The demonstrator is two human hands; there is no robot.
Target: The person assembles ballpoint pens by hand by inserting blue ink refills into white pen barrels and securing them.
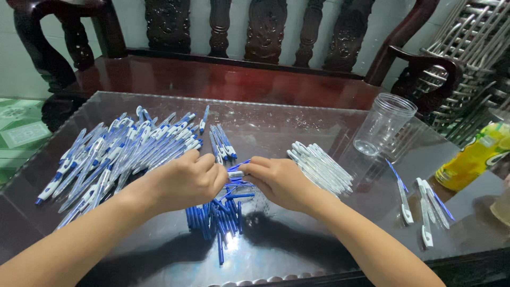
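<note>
My left hand (186, 180) and my right hand (279, 180) meet over the middle of a glass-topped table (297, 125), both pinching one pen part (236, 174) with a silvery tip between their fingertips. Right below them lies a heap of blue pen refills (220, 218). A big spread of blue-and-white pens (122, 154) covers the table to the left of my left hand. A row of white pen barrels (321, 167) lies just right of my right hand.
An empty clear plastic jar (383, 125) stands at the back right. A few loose pens (422, 207) lie near the right edge, beside a yellow bottle (473, 157). A dark carved wooden bench (234, 64) stands behind the table, stacked metal chairs (473, 58) at the far right.
</note>
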